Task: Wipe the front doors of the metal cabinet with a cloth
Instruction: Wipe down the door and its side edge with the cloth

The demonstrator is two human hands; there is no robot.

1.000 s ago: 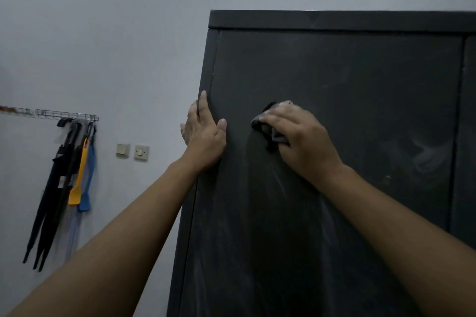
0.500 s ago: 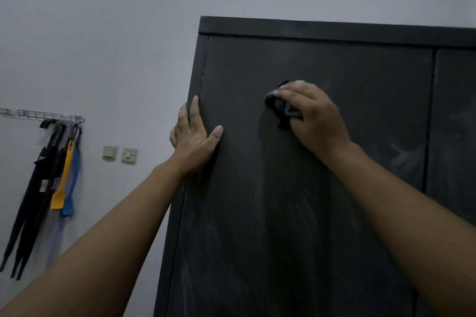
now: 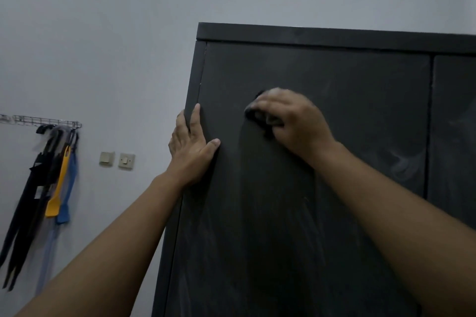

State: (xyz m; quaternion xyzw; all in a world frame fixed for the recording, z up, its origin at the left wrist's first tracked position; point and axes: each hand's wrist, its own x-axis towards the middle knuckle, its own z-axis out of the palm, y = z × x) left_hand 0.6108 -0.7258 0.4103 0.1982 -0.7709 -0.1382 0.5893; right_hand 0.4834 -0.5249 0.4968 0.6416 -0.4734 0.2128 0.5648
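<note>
Grey wall point(image 3: 103, 33) fills the frame's upper left. At centre, the right hand point(image 3: 296, 123) grips a dark cloth point(image 3: 255, 115) against the cabinet door point(image 3: 347, 110); the left hand point(image 3: 192, 154), its grip open, lies flat on the door's left edge.

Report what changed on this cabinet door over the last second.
The right hand, gripping the cloth throughout, swept up and to the right across the left door, then came back left; it is blurred with motion now. The left hand stayed flat against the door's left edge. Nothing was let go.
</note>
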